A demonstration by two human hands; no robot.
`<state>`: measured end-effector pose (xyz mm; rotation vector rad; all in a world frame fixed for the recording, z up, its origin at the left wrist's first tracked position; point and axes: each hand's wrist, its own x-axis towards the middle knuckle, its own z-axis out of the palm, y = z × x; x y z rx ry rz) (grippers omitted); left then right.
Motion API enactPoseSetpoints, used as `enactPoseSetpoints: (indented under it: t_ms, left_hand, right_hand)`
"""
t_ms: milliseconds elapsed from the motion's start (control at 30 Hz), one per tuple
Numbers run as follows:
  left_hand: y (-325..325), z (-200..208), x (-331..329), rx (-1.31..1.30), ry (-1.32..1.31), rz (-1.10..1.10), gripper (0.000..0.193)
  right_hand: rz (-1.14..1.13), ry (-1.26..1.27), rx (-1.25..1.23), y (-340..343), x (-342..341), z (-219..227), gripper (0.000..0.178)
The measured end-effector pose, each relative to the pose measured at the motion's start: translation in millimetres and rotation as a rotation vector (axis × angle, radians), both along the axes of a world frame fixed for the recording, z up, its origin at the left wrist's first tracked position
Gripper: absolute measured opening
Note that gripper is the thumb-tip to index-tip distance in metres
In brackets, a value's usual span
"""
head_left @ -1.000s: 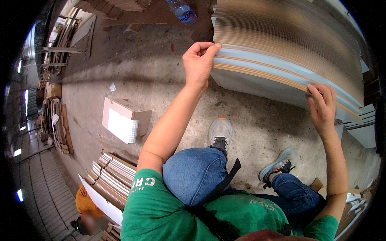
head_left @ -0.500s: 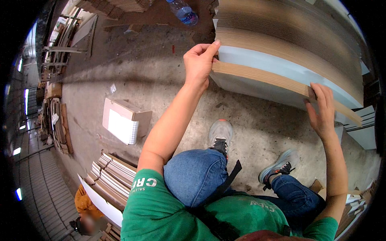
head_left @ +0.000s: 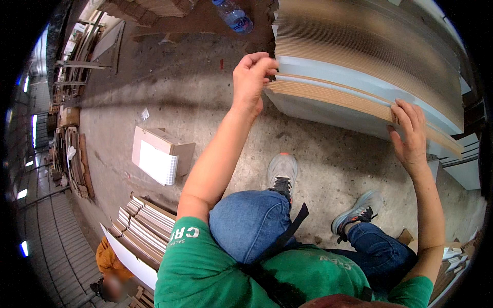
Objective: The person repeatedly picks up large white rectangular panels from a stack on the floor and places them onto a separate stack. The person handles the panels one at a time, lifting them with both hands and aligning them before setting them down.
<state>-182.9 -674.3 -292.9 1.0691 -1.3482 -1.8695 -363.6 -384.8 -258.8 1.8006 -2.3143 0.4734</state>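
Observation:
Upright cardboard sheets stand in a long row, the front bundle (head_left: 334, 100) showing brown corrugated edges and a grey front face. A pale sheet face (head_left: 359, 77) shows between this bundle and the dense stack (head_left: 364, 36) behind it. At the bundle's right part, my right hand (head_left: 411, 134) is closed over the top edge, thumb in front and fingers behind. My left hand (head_left: 248, 84) is beside the left end of the sheets, fingers loosely curled and apart, the fingertips slightly blurred. A narrow gap splits the rearmost sheet from the others in the bundle.
A cardboard box (head_left: 182, 149) with a white sheet on it lies on the floor to the left. Stacked flat boards (head_left: 146, 218) are at lower left, near another person in an orange top (head_left: 107, 256). A plastic bottle (head_left: 236, 18) lies at the top.
My left hand has loosened from the bundle's left corner and shifted slightly left. A thin gap has appeared near the back of the bundle. My right hand has barely moved.

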Motion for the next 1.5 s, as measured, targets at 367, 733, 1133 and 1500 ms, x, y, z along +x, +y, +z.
enactPoseSetpoints:
  t_ms: [367,733,1133,1500]
  left_hand:
    - [-0.4,0.6,-5.3,-0.065,-0.027,-0.035,0.023]
    - [-3.9,3.3,-3.9,0.054,0.039,-0.040,0.026]
    - [-0.1,2.8,-11.0,-0.072,-0.081,-0.017,0.024]
    - [-4.3,6.8,-12.2,0.154,0.031,-0.018,0.030]
  right_hand:
    - [-0.014,-0.063,0.032,2.2,1.3,-1.9,0.064]
    - [-0.030,0.062,0.054,2.4,2.8,1.5,0.066]
    - [-0.004,-0.016,0.043,4.4,-0.1,-1.4,0.065]
    - [-0.033,0.037,0.048,4.8,1.7,-0.2,0.064]
